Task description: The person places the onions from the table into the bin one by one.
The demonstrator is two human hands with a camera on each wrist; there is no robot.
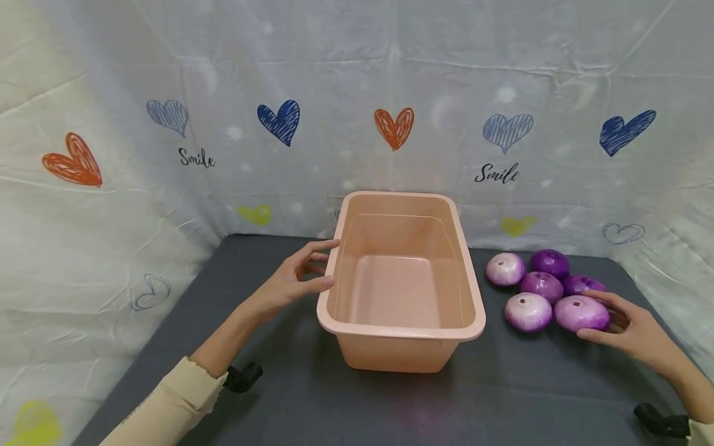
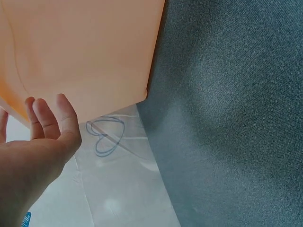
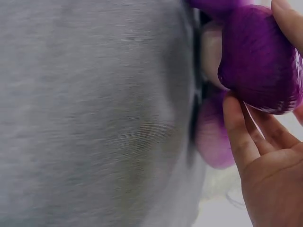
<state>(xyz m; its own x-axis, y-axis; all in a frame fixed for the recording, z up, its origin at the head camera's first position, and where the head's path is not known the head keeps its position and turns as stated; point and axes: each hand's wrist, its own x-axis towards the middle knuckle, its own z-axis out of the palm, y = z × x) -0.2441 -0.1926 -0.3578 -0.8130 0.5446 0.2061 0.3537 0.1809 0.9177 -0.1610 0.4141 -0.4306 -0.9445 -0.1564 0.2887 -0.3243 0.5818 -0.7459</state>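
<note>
On the dark grey tabletop [image 1: 279, 384], two hands work beside a peach plastic tub [image 1: 401, 337].

At 9 o'clock of the tub, the left hand [image 1: 292, 279] rests with relaxed fingers touching the rim, grasping nothing. At 3 o'clock of the tub lies a cluster of five purple-and-white onions; the right hand [image 1: 630, 328] curls its thumb and fingers around the nearest onion [image 1: 581, 313], at the cluster's 5 o'clock edge, which touches its neighbour onion [image 1: 527, 311]. Behind, a white cloth backdrop [image 1: 357, 93] printed with hearts hangs.
</note>
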